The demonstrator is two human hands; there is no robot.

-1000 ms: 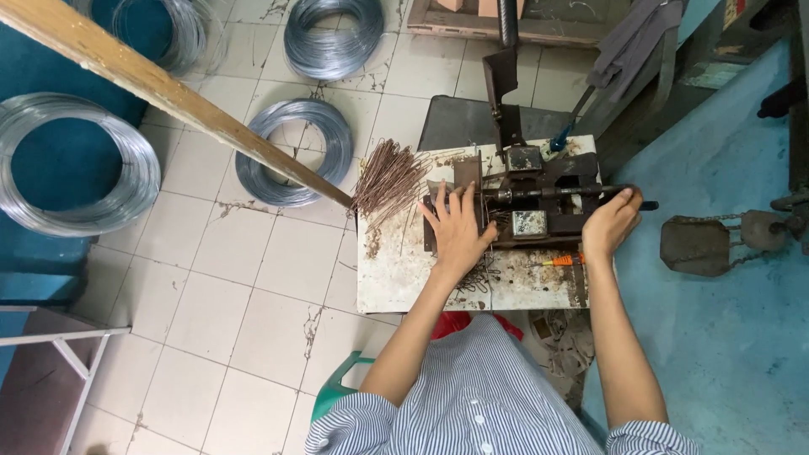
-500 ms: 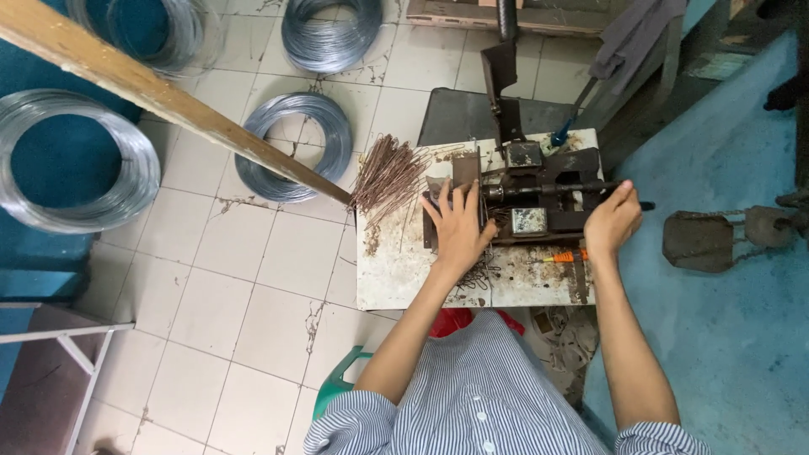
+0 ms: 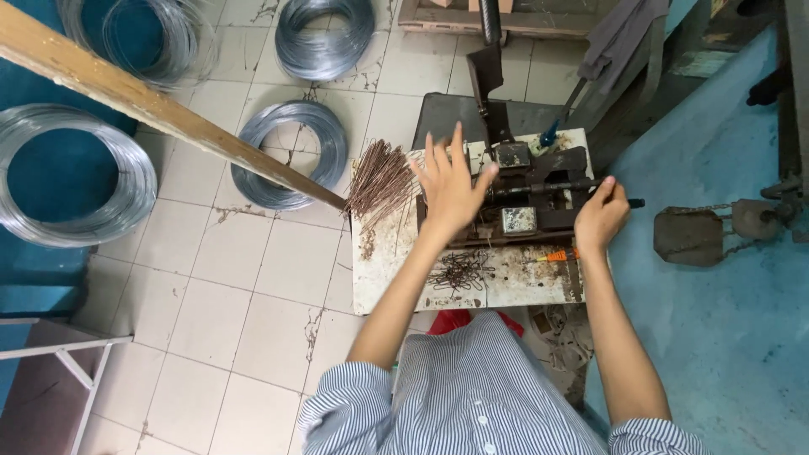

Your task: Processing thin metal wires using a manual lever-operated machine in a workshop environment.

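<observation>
No packages, signs or screens in view. Nearest to a label: two small square pale plates point(image 3: 518, 219) on the dark metal bench machine point(image 3: 539, 190), one at its upper middle, one at its lower middle; markings unreadable.

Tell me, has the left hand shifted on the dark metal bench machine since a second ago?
Yes. The left hand has lifted with fingers spread and moved slightly up toward the bundle of brown wire rods, measured against the dark metal bench machine.
</observation>
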